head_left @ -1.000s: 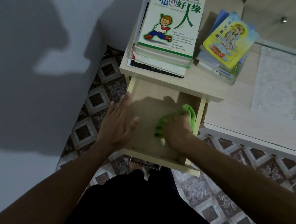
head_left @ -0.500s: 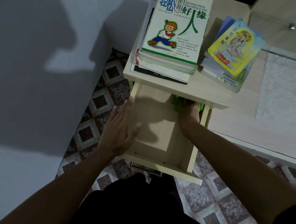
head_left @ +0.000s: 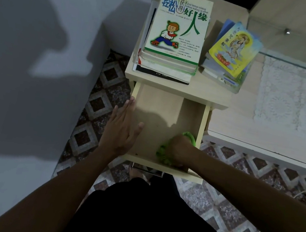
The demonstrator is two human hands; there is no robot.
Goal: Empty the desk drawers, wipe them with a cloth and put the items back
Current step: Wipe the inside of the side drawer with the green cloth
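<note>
Patterned floor tiles point(head_left: 98, 105) in brown and grey run beneath a pale wooden desk point(head_left: 261, 132), with a grey wall point(head_left: 22, 96) and a heavy shadow on the left. From the narrow drawer unit at the desk's end, the top drawer point(head_left: 169, 106) stands pulled out, its bottom bare wood. The left hand point(head_left: 121, 129) lies flat along the drawer's left wall, fingers straight and together, thumb spread over the drawer bottom. The right hand point(head_left: 180, 149) is bunched low in the near right corner, fingers curled round a green cloth point(head_left: 164, 153) that it presses against the drawer bottom; green shows on both sides of the knuckles, though the dim light hides just how the fingers lie. On top of the unit, a stack of books point(head_left: 168, 58) carries a white cover with a running cartoon child, and just beside it, to the right, a smaller stack point(head_left: 230, 59) is topped by a yellow booklet. A lace mat point(head_left: 294, 93) lies under glass on the desk.
</note>
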